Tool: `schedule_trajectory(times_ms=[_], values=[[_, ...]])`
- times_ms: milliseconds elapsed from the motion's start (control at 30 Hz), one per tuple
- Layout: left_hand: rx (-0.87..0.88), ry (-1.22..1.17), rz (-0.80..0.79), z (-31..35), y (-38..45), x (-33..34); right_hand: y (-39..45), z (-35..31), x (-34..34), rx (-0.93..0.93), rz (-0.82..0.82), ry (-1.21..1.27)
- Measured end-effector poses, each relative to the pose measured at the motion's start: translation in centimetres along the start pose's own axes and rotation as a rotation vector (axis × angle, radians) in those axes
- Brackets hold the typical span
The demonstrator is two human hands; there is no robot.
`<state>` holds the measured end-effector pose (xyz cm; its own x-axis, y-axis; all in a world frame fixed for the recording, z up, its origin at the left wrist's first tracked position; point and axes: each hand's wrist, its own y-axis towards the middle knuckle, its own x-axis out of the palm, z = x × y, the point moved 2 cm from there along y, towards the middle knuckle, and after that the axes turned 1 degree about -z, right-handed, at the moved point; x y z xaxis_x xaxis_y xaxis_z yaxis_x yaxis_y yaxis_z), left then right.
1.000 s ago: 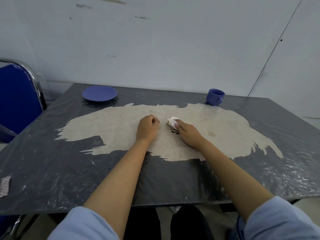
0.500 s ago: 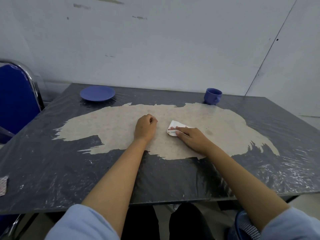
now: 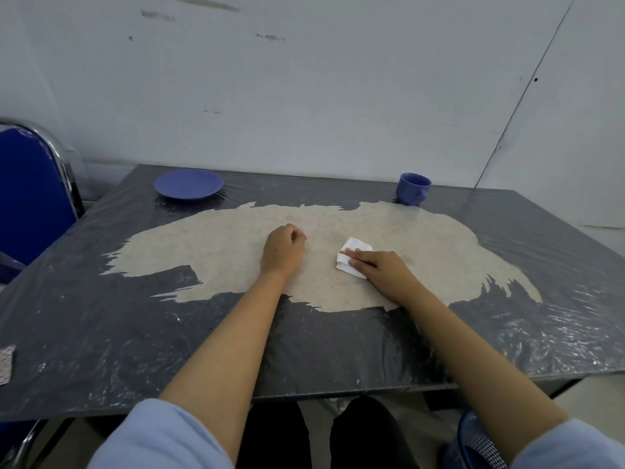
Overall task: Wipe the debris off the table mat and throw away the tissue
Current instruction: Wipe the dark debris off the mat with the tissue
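Observation:
A folded white tissue (image 3: 355, 249) lies flat on the table mat (image 3: 209, 252), a dark plastic sheet with a large worn beige patch. My right hand (image 3: 382, 274) presses down on the tissue with flat fingers, covering its near right part. No debris shows around the tissue. My left hand (image 3: 283, 250) rests as a loose fist on the beige patch, a little left of the tissue, holding nothing.
A blue plate (image 3: 188, 183) sits at the back left and a blue cup (image 3: 413, 188) at the back right. A blue chair (image 3: 30, 194) stands left of the table. A blue mesh bin (image 3: 473, 441) shows below the table's near right edge.
My right hand slid the tissue toward me and to the right across the beige patch; the dark debris seen beside it a second ago is gone from sight. My left hand stayed in place.

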<state>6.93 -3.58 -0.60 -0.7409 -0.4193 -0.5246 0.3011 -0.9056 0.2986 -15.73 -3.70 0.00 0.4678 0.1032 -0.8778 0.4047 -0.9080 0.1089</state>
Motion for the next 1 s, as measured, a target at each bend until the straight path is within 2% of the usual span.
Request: schedule_trajectory(times_ms=[267, 567, 833, 1000], values=[[0.011, 0.014, 0.009, 0.2, -0.1, 0.0, 1.4, -2.0, 0.9, 0.03, -0.002, -0.111], [0.0, -0.01, -0.001, -0.2, 0.2, 0.1, -1.2, -1.0, 0.4, -0.005, -0.034, -0.094], [0.015, -0.004, -0.006, -0.1, 0.2, 0.1, -0.2, -0.3, -0.3, 0.07, 0.081, -0.111], [0.011, 0.017, 0.002, -0.1, 0.2, 0.2, 1.4, -1.8, 0.0, 0.068, 0.068, -0.106]])
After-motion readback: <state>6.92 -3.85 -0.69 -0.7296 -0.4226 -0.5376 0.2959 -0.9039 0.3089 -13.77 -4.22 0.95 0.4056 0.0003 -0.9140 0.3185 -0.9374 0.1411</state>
